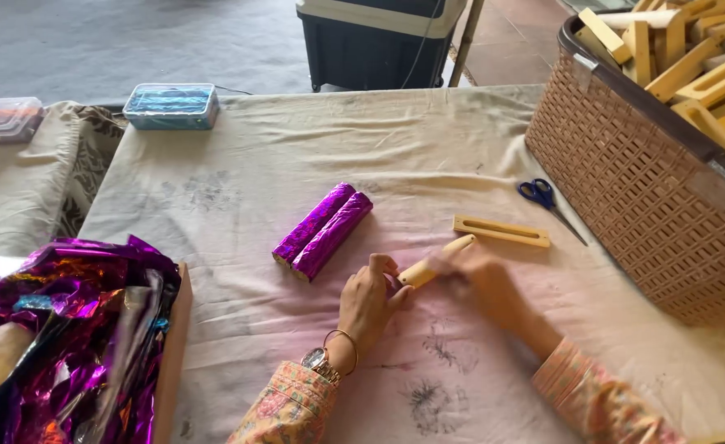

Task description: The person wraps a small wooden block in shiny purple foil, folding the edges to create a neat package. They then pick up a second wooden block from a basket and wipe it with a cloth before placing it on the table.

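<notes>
Both hands meet on the cream cloth-covered table (239, 312): left hand (368, 302) pinches the near end of a pale wooden stick (438, 260), right hand (482, 279) curled over its middle; its long axis slants up-right toward a slotted wooden frame (501, 232).

- Two foil-wrapped rolls (323, 231), centre: shiny purple.
- Crumpled foil (75, 329), lower left: purple with orange glints.
- Scissors (547, 201), right of centre: blue handles.
- Basket (650, 197), right: tan lattice weave.
- Sleeves (293, 407), bottom: pink floral print.
- Tablecloth (428, 140): cream, faint ink stains.
</notes>
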